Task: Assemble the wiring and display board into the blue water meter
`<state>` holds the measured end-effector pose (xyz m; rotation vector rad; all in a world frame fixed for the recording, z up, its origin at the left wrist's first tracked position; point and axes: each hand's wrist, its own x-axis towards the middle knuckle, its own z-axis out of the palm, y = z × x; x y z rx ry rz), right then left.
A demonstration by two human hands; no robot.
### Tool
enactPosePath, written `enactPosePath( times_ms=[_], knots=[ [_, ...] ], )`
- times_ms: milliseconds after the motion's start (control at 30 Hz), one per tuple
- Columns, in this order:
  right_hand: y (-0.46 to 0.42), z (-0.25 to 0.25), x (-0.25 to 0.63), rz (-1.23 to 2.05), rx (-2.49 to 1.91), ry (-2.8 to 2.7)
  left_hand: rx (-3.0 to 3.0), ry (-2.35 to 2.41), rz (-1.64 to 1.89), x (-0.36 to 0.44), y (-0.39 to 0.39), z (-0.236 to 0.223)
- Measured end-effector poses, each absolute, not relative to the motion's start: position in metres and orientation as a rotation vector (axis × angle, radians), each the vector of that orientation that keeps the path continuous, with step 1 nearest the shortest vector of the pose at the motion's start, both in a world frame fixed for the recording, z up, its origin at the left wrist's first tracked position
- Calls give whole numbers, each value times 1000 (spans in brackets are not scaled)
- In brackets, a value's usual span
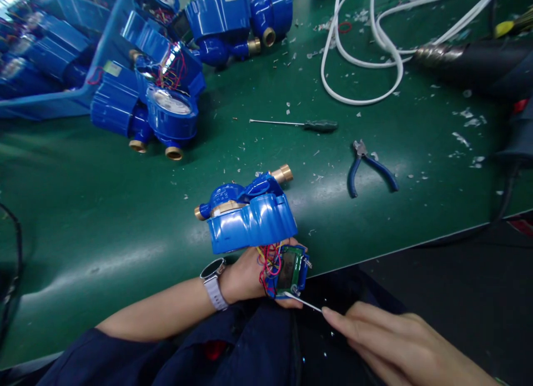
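Note:
My left hand (250,277), with a watch on the wrist, grips a small blue module with a green circuit board (290,270) and a tangle of red and yellow wires. Those wires run into a blue water meter (250,214) with brass ends that lies on the green bench just above the hand. My right hand (400,341) pinches a thin white strip (303,302) whose tip touches the module's lower edge.
Blue-handled pliers (370,169) and a thin screwdriver (300,124) lie on the green mat (104,208). Several more blue meters (166,108) sit at the back left beside a blue crate (50,53). A white cable (375,47) and a heat gun (478,64) are at the back right.

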<state>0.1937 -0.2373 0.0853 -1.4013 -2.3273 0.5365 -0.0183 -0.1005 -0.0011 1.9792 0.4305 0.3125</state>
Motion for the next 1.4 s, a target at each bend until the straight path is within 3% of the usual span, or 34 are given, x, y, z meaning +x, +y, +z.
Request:
enactPosePath(
  times_ms=[233,467,700,933,1167,1300,1400],
  knots=[
    [-238,80,199,469,-1327,-2433,1962,408,344,-20,-99,-1],
    [-243,53,190,1267,-1346,-1768,2057,376,438,-25,-101,-18],
    [-259,40,195,672,-1330,-2204,2149,373,404,-24,-98,-9],
    [-248,46,187,1395,-1406,-1719,2129,337,402,-25,-95,-2],
    [-247,48,188,677,-1402,-2375,2239,303,440,-23,-98,-8],
    [-230,52,186,617,-1312,-2613,2218,358,373,-20,-101,-4],
    [-224,50,182,752,-1277,-2608,2221,381,340,-22,-103,-3]
  ],
)
